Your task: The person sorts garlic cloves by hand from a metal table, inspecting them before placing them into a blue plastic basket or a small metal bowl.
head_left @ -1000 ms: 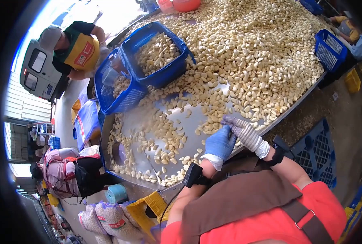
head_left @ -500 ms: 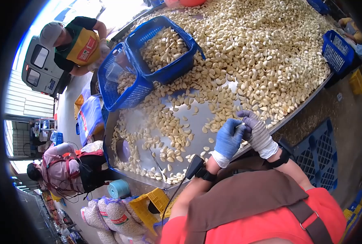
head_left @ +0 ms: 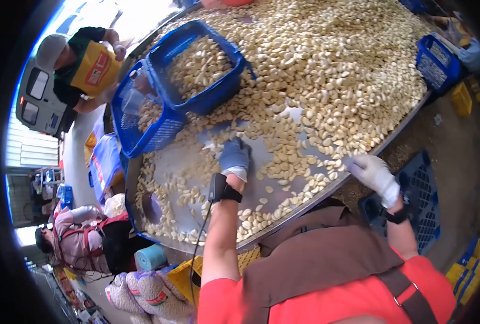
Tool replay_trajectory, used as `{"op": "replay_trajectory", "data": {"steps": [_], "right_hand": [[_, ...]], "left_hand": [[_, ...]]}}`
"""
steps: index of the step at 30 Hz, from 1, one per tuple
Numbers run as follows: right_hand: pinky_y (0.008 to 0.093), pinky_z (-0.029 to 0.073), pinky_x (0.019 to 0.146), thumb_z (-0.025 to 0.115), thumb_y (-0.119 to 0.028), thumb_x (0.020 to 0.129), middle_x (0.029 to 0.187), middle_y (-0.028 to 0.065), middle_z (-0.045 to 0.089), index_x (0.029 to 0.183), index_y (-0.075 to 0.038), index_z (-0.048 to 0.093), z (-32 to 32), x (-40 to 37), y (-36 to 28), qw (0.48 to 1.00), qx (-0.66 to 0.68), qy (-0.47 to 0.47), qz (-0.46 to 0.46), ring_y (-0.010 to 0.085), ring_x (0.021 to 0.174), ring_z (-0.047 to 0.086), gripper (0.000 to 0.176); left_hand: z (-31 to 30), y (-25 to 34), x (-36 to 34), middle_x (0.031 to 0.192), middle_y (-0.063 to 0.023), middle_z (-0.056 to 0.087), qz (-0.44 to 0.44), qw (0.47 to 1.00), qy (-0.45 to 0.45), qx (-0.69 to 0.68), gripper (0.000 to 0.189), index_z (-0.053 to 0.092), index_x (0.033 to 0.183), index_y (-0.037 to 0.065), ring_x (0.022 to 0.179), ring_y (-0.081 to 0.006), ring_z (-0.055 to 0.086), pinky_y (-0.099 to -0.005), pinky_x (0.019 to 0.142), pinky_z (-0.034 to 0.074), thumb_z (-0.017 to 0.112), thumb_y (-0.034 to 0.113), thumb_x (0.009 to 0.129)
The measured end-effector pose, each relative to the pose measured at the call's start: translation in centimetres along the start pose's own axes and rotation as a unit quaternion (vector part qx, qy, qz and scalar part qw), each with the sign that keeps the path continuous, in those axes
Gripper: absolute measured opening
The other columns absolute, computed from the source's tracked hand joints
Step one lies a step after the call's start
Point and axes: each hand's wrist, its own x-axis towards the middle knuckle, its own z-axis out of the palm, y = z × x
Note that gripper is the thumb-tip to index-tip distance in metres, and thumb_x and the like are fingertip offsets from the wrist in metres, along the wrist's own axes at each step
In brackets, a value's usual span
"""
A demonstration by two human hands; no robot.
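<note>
Pale peeled garlic cloves (head_left: pixel 283 162) lie spread over the metal table (head_left: pixel 191 162). My left hand (head_left: pixel 234 157), in a blue glove, reaches onto the metal among loose cloves, just in front of the blue baskets. Its back faces me and the fingertips are mostly hidden. At the table's front edge is my right hand (head_left: pixel 373 173), in a pale glove, with its fingers toward the cloves. Those fingers are blurred, so whether they hold a clove cannot be made out. Both wrists wear black straps.
Two blue baskets (head_left: pixel 196 67) stand on the table, cloves inside. A large clove heap (head_left: pixel 348 65) covers the far right, beside another blue basket (head_left: pixel 439 62). One person (head_left: pixel 83 70) stands across the table, another (head_left: pixel 83 237) at left. A blue pallet (head_left: pixel 418 200) lies at right; filled sacks (head_left: pixel 153 294) stand below.
My hands, together over the table edge before, are now apart. The left has moved left and farther onto the table; the right has moved right. The view has shifted slightly.
</note>
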Motion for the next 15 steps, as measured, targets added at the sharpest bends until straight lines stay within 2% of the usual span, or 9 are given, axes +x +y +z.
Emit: {"op": "replay_trajectory", "data": {"steps": [1,3,5,7,8,10,11,13,15], "right_hand": [[0.0424,0.051,0.074,0.059,-0.033,0.086,0.081,0.0152,0.067,0.092,-0.007,0.069,1.7,1.3,0.2,0.996,0.054,0.061,-0.042,0.0360,0.077,0.064,0.028],[0.0438,0.052,0.075,0.058,-0.033,0.085,0.083,0.0145,0.068,0.090,-0.008,0.069,4.7,3.5,-0.2,0.995,-0.087,-0.030,-0.042,0.0350,0.078,0.065,0.028],[0.0448,0.052,0.075,0.057,-0.033,0.083,0.084,0.0163,0.068,0.089,-0.007,0.070,8.8,5.0,-1.8,0.965,-0.176,-0.195,-0.012,0.0346,0.078,0.066,0.030],[0.0438,0.053,0.074,0.059,-0.031,0.082,0.082,0.0173,0.068,0.088,-0.005,0.070,10.6,5.2,-4.7,0.949,-0.176,-0.239,-0.102,0.0340,0.076,0.066,0.028],[0.0438,0.053,0.074,0.059,-0.031,0.082,0.082,0.0173,0.068,0.088,-0.005,0.070,10.6,5.7,-5.4,0.949,-0.175,-0.240,-0.102,0.0340,0.076,0.066,0.028],[0.0440,0.053,0.073,0.060,-0.027,0.081,0.078,0.0171,0.068,0.086,-0.004,0.070,9.0,7.2,-7.0,0.960,-0.118,-0.247,-0.062,0.0335,0.075,0.067,0.025],[0.0432,0.054,0.070,0.062,-0.023,0.079,0.077,0.0162,0.068,0.082,-0.005,0.070,8.5,8.3,-7.5,0.975,-0.169,-0.141,-0.016,0.0334,0.072,0.066,0.020],[0.0449,0.054,0.066,0.060,-0.017,0.077,0.076,0.0183,0.068,0.081,-0.005,0.070,10.0,10.6,-3.8,0.980,-0.179,0.008,-0.087,0.0341,0.070,0.067,0.015],[0.0467,0.053,0.064,0.059,-0.012,0.075,0.076,0.0202,0.067,0.082,-0.004,0.069,11.9,12.3,-2.0,0.976,-0.201,-0.054,-0.064,0.0350,0.070,0.067,0.015]], "left_hand": [[0.9,-0.3,0.9,0.102,-0.0184,0.064,0.019,1.000,-0.003,0.008,0.031,0.063,0.107,0.009,0.098,-0.0361,0.062,-0.0451,0.083,0.049,0.066,0.027,0.082],[1.1,0.1,1.6,0.100,-0.0189,0.065,0.014,1.000,-0.013,-0.001,0.030,0.063,0.105,0.009,0.096,-0.0363,0.063,-0.0441,0.082,0.048,0.067,0.026,0.081],[0.9,0.8,1.1,0.097,-0.0193,0.067,0.000,1.000,-0.020,-0.006,0.030,0.064,0.104,0.009,0.094,-0.0365,0.063,-0.0431,0.081,0.048,0.069,0.025,0.080],[-0.2,1.1,-0.4,0.095,-0.0193,0.067,-0.079,0.990,-0.042,-0.113,0.033,0.061,0.106,0.007,0.090,-0.0366,0.065,-0.0423,0.078,0.049,0.070,0.024,0.079],[1.0,-0.6,-0.5,0.090,-0.0187,0.067,-0.028,0.995,-0.018,-0.092,0.029,0.057,0.099,0.003,0.084,-0.0380,0.064,-0.0437,0.073,0.049,0.069,0.021,0.080],[0.3,-1.0,-1.1,0.089,-0.0193,0.066,-0.037,0.995,-0.037,-0.089,0.030,0.057,0.099,0.003,0.084,-0.0385,0.064,-0.0438,0.074,0.049,0.070,0.022,0.080],[0.0,-1.0,-1.5,0.089,-0.0198,0.066,-0.048,0.993,-0.051,-0.091,0.031,0.057,0.099,0.003,0.085,-0.0389,0.064,-0.0440,0.074,0.049,0.070,0.022,0.079],[0.5,-0.9,-1.4,0.089,-0.0210,0.066,-0.072,0.991,-0.067,-0.093,0.030,0.058,0.098,0.003,0.086,-0.0405,0.063,-0.0454,0.076,0.048,0.068,0.025,0.080],[1.3,-1.3,-1.3,0.090,-0.0216,0.066,-0.034,0.996,-0.057,-0.052,0.029,0.059,0.095,0.003,0.087,-0.0414,0.063,-0.0468,0.077,0.048,0.065,0.027,0.080]]}}
